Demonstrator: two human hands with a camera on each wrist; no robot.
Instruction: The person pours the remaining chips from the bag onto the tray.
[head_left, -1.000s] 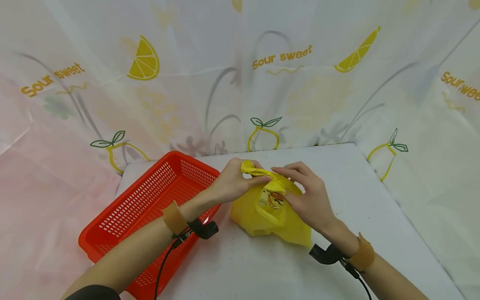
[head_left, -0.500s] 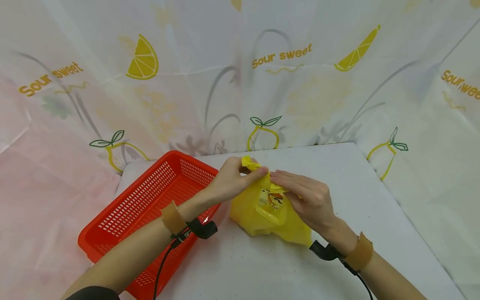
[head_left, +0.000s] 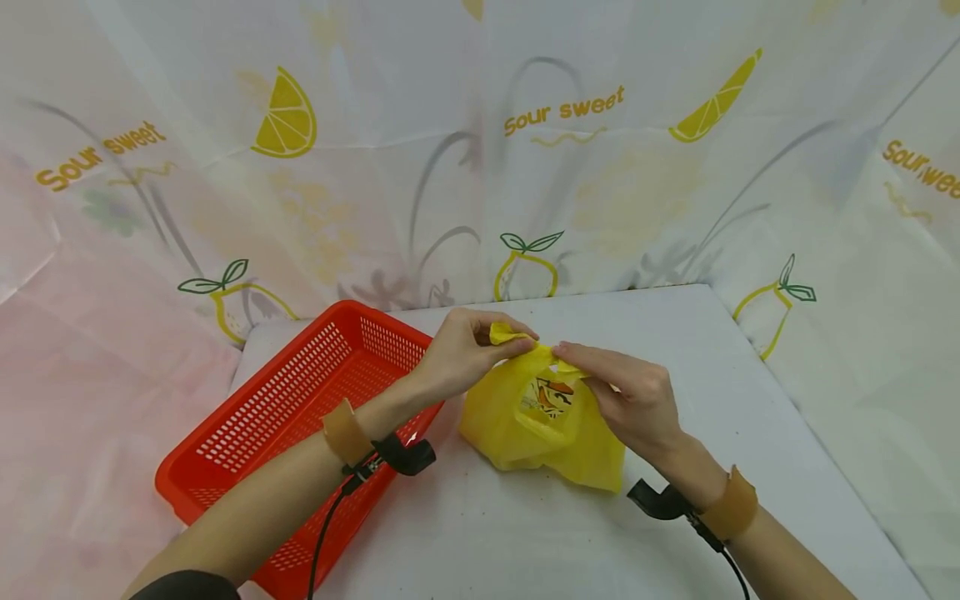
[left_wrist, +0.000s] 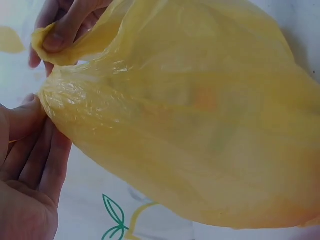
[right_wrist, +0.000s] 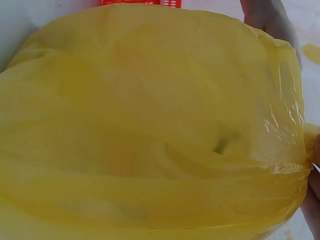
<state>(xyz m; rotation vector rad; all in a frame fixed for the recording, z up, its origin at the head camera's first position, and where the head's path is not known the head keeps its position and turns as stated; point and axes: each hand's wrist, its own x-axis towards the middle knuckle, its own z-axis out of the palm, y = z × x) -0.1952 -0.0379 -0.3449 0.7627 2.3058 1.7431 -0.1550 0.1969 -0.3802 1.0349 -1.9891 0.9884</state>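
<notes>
A yellow plastic bag (head_left: 540, 446) with a printed picture on its front stands on the white table, full and bulging. My left hand (head_left: 459, 354) pinches the gathered top from the left, thumb against fingers, with a short yellow end sticking out. From the right, my right hand (head_left: 637, 400) pinches a rolled strip of the bag's top close by. In the left wrist view, thumb and fingers of the left hand (left_wrist: 30, 170) meet at the bag's neck. Orange and dark patches show faintly through the plastic (right_wrist: 150, 125) in the right wrist view; the contents are otherwise hidden.
Left of the bag lies a red perforated basket (head_left: 262, 387), partly under my left forearm. A white curtain (head_left: 480, 183) printed with lemons hangs behind and beside the table (head_left: 487, 533). Each wrist carries a strap with a small camera and cable.
The right hand's spread fingers have drawn together onto the bag's top and shifted slightly right. My left hand keeps its pinch, and the bag's top is stretched between the two hands.
</notes>
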